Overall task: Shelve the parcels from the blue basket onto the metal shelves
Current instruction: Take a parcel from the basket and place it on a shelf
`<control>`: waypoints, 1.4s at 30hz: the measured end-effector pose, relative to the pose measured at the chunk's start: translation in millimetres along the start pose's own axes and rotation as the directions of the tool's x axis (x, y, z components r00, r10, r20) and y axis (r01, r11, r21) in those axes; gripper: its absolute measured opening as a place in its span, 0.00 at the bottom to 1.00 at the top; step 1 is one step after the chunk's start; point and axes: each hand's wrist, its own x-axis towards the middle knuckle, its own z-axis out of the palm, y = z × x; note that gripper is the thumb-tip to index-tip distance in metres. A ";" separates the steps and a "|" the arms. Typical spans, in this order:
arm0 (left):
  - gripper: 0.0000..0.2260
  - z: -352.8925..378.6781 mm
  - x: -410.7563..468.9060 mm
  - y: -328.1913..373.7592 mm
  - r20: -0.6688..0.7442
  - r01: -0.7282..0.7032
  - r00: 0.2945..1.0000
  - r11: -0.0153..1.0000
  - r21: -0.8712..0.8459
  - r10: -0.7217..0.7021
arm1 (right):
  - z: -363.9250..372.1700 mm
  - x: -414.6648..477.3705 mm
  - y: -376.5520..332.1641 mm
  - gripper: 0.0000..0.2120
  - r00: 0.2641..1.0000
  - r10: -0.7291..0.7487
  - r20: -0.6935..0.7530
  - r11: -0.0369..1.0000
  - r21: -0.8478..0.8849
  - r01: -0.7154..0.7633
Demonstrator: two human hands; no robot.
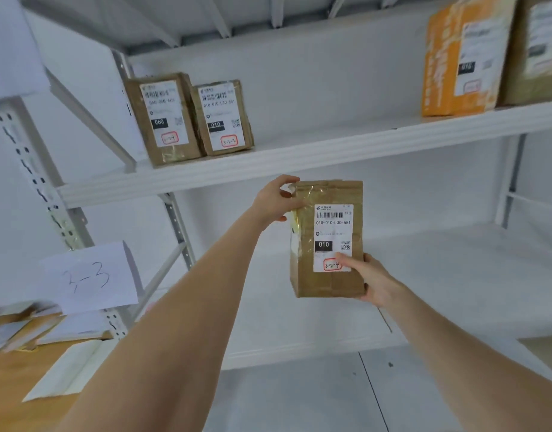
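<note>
I hold a brown cardboard parcel [330, 194] upright in front of the white metal shelves, its white label marked "010" and "3-2-4" facing me. My left hand [276, 199] pinches its upper left corner. My right hand [366, 277] grips its lower right corner, thumb on the label. The parcel hangs just below the front edge of the upper shelf board [299, 157]. The blue basket is out of view.
Two brown parcels [162, 118] [221, 116] stand at the left of the upper board. An orange parcel [458, 57] and a brown one [536, 48] stand at its right. The lower board [439, 275] is bare. A paper sign "3-3" [87, 275] hangs on the left upright.
</note>
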 end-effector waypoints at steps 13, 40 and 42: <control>0.12 -24.6 -24.7 66.1 0.056 -0.214 0.976 0.976 0.039 0.212 | 4.5 -79.7 -31.1 0.26 0.968 -0.155 -0.199 0.988 -0.027 0.152; 0.22 -52.6 105.5 219.5 -0.480 -0.381 0.789 0.919 0.107 0.383 | -6.9 23.1 -262.8 0.20 0.690 -0.719 -0.079 0.675 -0.315 0.667; 0.22 -46.3 114.1 221.9 -0.489 -0.364 0.789 0.924 0.118 0.373 | -11.8 36.0 -266.6 0.20 0.669 -0.742 -0.048 0.633 -0.380 0.675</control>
